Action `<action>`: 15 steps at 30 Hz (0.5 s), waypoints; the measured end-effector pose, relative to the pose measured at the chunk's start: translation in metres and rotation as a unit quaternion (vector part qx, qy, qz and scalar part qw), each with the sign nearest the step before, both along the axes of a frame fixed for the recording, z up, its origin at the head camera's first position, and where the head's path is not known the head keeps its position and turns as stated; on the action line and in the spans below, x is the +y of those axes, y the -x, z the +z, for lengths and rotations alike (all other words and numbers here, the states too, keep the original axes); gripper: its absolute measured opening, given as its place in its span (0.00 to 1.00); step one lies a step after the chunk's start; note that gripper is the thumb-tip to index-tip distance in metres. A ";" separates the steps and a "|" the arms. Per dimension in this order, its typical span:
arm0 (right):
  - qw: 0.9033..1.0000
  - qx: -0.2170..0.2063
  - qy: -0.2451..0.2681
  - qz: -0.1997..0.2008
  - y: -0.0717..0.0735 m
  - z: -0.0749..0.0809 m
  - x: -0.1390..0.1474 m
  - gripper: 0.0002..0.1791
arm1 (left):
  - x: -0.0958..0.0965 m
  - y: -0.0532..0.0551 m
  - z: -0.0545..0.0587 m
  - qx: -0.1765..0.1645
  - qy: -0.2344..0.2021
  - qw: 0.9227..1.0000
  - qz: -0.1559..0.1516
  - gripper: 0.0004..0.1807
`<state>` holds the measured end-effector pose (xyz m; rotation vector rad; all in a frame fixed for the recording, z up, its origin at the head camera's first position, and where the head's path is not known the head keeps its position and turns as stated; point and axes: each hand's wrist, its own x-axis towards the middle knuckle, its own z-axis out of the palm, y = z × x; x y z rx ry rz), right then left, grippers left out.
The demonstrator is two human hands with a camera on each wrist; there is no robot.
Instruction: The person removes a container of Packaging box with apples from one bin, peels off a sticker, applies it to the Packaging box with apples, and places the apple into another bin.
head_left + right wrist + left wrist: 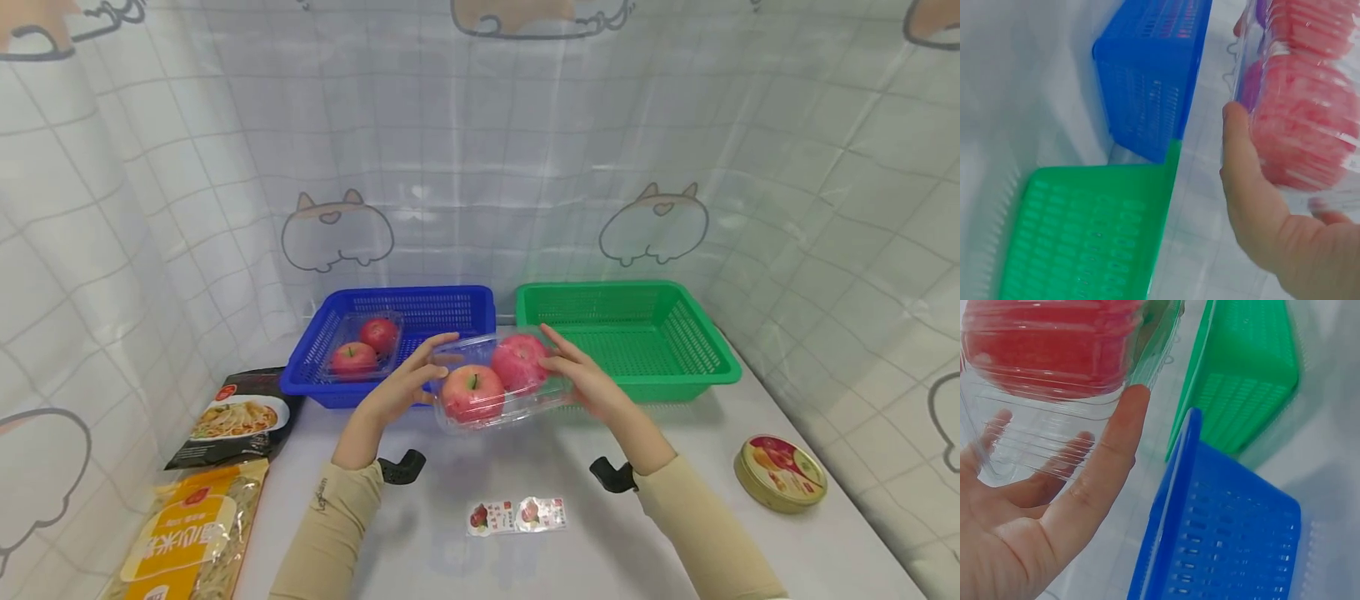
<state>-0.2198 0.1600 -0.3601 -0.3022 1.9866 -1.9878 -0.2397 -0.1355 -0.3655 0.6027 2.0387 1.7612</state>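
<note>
Between both hands is a clear plastic box of apples (525, 406), held above the table and slightly tilted, its right end higher. Inside it lie two apples, a paler red one with a stem (472, 395) at left and a pinker one (520, 364) at right. My left hand (397, 390) grips the left end; its fingers and thumb wrap the box side in the left wrist view. The opposite end is gripped by my right hand (594, 385), with part of its fingers behind the box in the right wrist view.
Behind the hands stand a blue basket (300, 385), containing another clear box with two apples (365, 348), and a green basket (716, 372). Two stickers (516, 516) lie in front. Noodle packets (240, 414) are at left, a round tin (780, 472) at right. A patterned curtain (480, 167) surrounds the table.
</note>
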 end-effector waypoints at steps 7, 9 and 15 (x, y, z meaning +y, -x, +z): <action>0.999 0.000 0.022 -0.033 -0.020 -0.009 0.001 0.42 | 0.008 -0.006 -0.008 0.007 0.016 1.000 0.020 0.29; 0.998 -0.012 0.031 -0.047 -0.025 -0.012 0.001 0.42 | 0.010 -0.009 -0.011 0.007 0.018 0.999 0.034 0.29; 0.991 -0.058 0.072 -0.096 -0.037 -0.021 0.001 0.37 | 0.021 -0.021 -0.019 -0.004 -0.004 0.997 0.080 0.30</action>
